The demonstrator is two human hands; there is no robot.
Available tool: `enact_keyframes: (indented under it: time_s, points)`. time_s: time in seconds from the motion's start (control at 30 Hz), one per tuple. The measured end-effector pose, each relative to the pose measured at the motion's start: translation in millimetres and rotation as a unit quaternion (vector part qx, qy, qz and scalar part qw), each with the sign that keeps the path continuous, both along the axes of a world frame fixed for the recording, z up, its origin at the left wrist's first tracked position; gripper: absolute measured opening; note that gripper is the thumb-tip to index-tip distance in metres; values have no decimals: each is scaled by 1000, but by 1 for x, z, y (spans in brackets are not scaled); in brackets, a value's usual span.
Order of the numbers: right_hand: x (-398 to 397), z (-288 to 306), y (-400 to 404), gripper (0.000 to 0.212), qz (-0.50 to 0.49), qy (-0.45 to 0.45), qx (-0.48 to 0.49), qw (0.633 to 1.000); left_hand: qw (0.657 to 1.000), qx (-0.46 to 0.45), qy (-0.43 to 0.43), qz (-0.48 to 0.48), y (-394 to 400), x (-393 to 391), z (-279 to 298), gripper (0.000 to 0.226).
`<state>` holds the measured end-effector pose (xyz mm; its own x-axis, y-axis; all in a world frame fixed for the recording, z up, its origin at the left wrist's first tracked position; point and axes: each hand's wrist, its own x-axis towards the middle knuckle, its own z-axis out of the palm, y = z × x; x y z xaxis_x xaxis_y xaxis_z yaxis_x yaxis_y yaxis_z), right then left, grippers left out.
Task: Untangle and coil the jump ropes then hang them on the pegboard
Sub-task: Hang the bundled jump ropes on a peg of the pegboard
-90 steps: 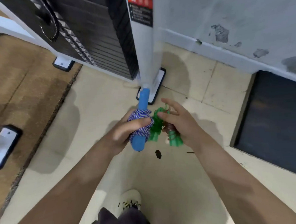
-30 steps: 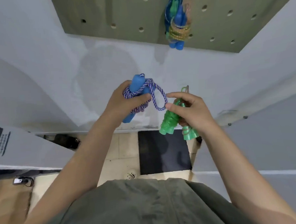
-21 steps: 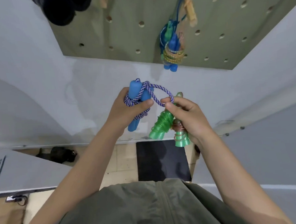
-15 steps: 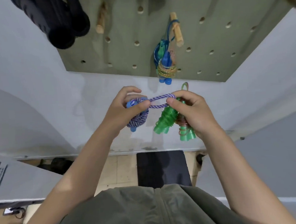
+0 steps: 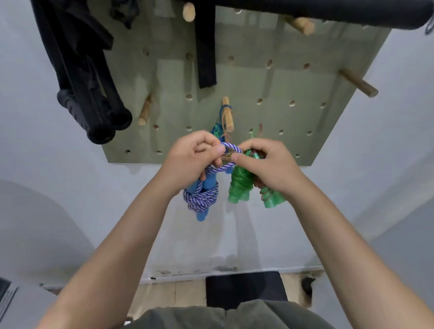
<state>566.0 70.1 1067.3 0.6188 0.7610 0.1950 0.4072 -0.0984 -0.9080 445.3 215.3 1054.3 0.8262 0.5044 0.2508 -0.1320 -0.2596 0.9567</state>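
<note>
Olive-green, the pegboard [image 5: 269, 86] hangs on a pale grey wall [image 5: 32, 123] with rows of round holes and wooden pegs [image 5: 227, 114] sticking out; five pegs can be counted, though black gear may hide more. Black rubber-gripped handles [image 5: 95, 113] hang at the upper left, a black strap [image 5: 206, 54] hangs down the middle, and a thick black padded bar [image 5: 303, 6] crosses the top, covering part of the board.

Three jump ropes show. One, blue and already hung [image 5: 220, 124], loops over the centre peg, its bundle mostly hidden behind the hands. The second, a blue-and-white braided rope [image 5: 201, 198] wound around blue handles, dangles below the left hand [image 5: 190, 158], which curls around its upper part; thumb and fingers pinch the free loop [image 5: 229, 148] at the top. The right hand [image 5: 269, 166] pinches the same loop from the other side while its curled fingers also hold the third, a green jump rope [image 5: 239, 185] with ribbed green handles. Both hands are raised just below the centre peg, in front of the board's lower edge.

Below are an olive shirt [image 5: 219, 322], a dark mat [image 5: 245, 288] and pale floor tiles [image 5: 172, 297].
</note>
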Motion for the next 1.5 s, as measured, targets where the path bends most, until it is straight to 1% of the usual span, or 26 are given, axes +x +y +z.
enact_keyframes:
  time_s: [0.1,0.17,0.27,0.37,0.43,0.5,0.67,0.77,0.87,1.03,1.1,1.17,1.3,1.43,1.47,1.5]
  points:
    - [7,4,15,10,-29,-38,28,998,998,-17,-23,51,8,10,11,11]
    - [13,5,24,9,-54,-38,53,996,997,-22,-30,74,12,19,17,14]
    - [20,5,33,10,-91,1,82,992,996,-10,-32,86,15,33,25,7]
    - [26,4,37,10,-89,53,93,990,996,7,-10,83,23,45,29,4]
    - [28,5,42,12,-74,80,89,990,996,18,-1,83,30,50,30,5]
    - [32,9,48,15,-60,87,75,992,996,23,-5,81,38,54,31,5]
    - [45,21,53,16,-53,77,31,995,997,34,-17,65,50,61,29,5]
    - [51,24,57,24,-58,80,10,995,996,25,-46,71,47,59,15,25]
    - [53,27,62,26,-37,90,-9,995,994,3,-74,76,43,55,-3,33]
    - [59,35,73,22,-51,103,-1,993,990,-21,-102,99,48,69,-3,28]
    - [61,37,74,22,-43,103,-1,994,989,-34,-103,104,53,74,-1,23]
    - [62,35,71,21,-26,106,0,994,989,-44,-104,100,55,72,0,24]
    - [60,29,55,17,-12,80,-8,997,990,-54,-97,91,49,60,2,17]
    - [53,30,24,10,-21,5,21,1000,988,-45,-106,101,31,39,13,15]
    - [49,30,15,15,-13,-10,35,999,990,-45,-106,84,23,32,15,15]
    - [43,30,7,23,0,-17,50,999,993,-39,-98,57,14,26,17,20]
